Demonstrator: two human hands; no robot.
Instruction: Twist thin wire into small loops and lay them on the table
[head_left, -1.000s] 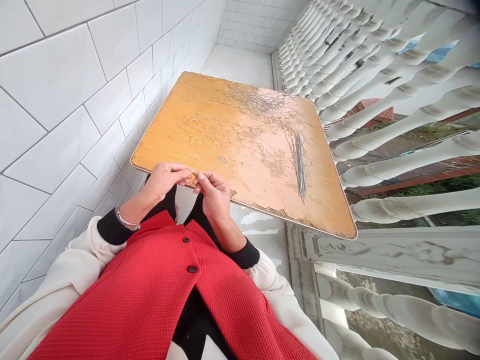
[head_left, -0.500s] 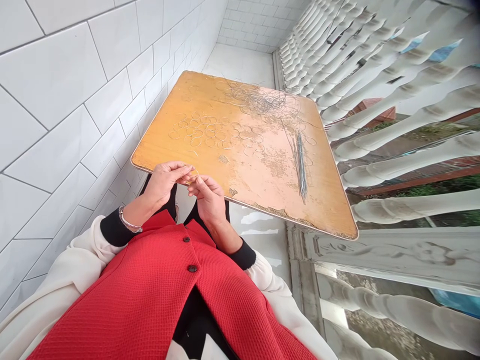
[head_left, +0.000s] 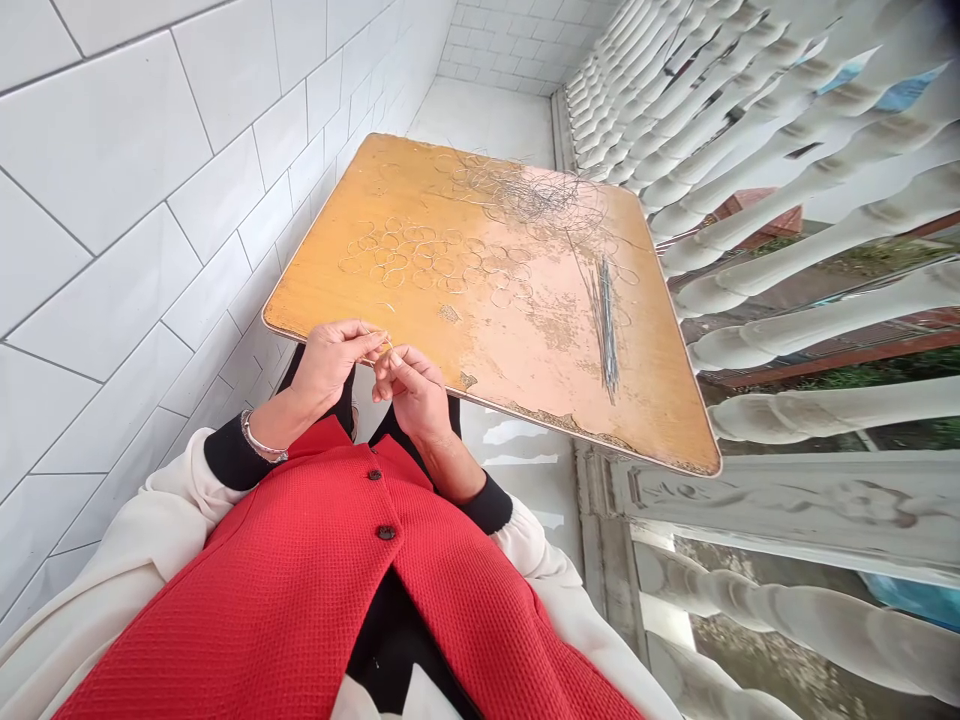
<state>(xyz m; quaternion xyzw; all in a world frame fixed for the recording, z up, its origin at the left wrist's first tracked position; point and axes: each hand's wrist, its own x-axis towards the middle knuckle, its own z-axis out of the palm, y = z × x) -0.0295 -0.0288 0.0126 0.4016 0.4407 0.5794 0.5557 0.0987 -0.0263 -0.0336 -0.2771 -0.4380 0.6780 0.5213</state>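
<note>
My left hand [head_left: 328, 362] and my right hand [head_left: 410, 393] meet at the near edge of a worn wooden table [head_left: 540, 350]. Both pinch the same thin wire ring [head_left: 383, 346] between fingertips; only a small arc of it shows. Several finished wire rings [head_left: 435, 263] lie in rows on the tabletop beyond my hands. A bundle of straight wires [head_left: 606, 315] lies to the right. A tangle of loose wire [head_left: 536, 198] sits at the far side.
A white tiled wall [head_left: 135, 200] runs along the left. A white stone balustrade [head_left: 787, 230] stands close on the right, beside the table's edge. The tiled floor [head_left: 487, 115] continues past the table.
The wire ring stood up as a wide loop above my fingers; now it is drawn down between both hands and mostly hidden. My hands have closed in together slightly.
</note>
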